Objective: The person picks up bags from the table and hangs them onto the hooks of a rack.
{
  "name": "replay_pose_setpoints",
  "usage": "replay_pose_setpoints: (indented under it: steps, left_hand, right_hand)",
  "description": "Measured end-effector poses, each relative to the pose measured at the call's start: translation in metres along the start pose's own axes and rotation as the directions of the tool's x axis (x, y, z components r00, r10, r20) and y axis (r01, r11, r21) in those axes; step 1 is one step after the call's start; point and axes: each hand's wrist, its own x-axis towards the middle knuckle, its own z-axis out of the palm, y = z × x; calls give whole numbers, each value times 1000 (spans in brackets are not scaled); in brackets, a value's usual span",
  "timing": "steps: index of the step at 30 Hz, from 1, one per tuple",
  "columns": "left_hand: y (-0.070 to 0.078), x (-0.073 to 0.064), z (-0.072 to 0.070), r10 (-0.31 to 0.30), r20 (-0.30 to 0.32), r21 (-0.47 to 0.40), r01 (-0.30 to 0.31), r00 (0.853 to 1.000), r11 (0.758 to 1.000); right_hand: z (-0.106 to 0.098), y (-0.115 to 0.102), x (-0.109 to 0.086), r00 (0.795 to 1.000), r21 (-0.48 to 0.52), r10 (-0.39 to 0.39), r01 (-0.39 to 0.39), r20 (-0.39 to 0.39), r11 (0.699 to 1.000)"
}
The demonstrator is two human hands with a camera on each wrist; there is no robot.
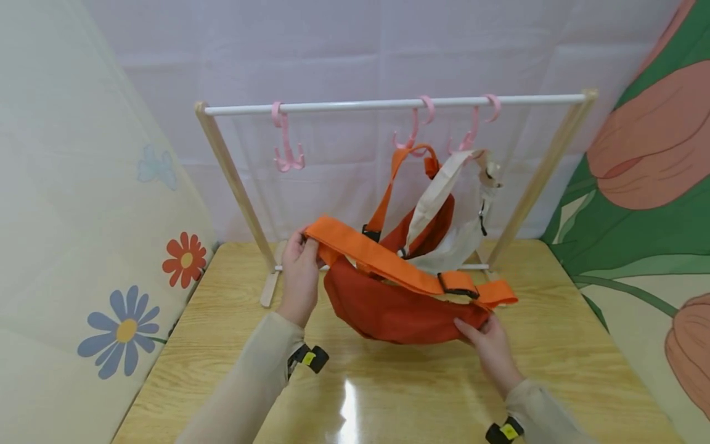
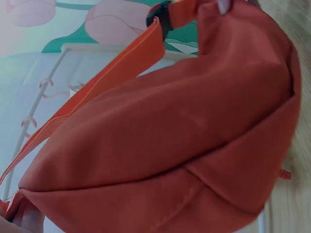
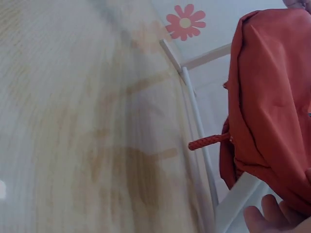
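A rust-red waist bag (image 1: 399, 314) with a bright orange strap (image 1: 371, 250) is held up over the table between both hands. At the bag's left end, my left hand (image 1: 299, 277) pinches the strap where it meets the fabric. My right hand (image 1: 490, 348) grips the opposite corner, thumb on the near face. A black buckle (image 1: 457, 290) sits on the strap near that corner. In the left wrist view the bag's seamed panel (image 2: 160, 136) fills most of the picture. A braided red zipper pull (image 3: 208, 142) sticks out from the bag in the right wrist view.
Behind the bag stands a rack with a white rail (image 1: 355, 105) and wooden legs (image 1: 538, 179). Pink hooks (image 1: 286, 148) hang from it; two at the right carry another red bag (image 1: 445, 225) and a white bag (image 1: 438, 194). Printed cloths surround the wooden table (image 1: 222, 357).
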Motion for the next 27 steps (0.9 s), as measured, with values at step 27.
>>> replay_pose_setpoints:
  steps: [27]
  left_hand:
    - [23,-5,34,47,32,33,-48,998,998]
  right_hand:
    - [32,6,-3,954,-409,-173,264,247,873]
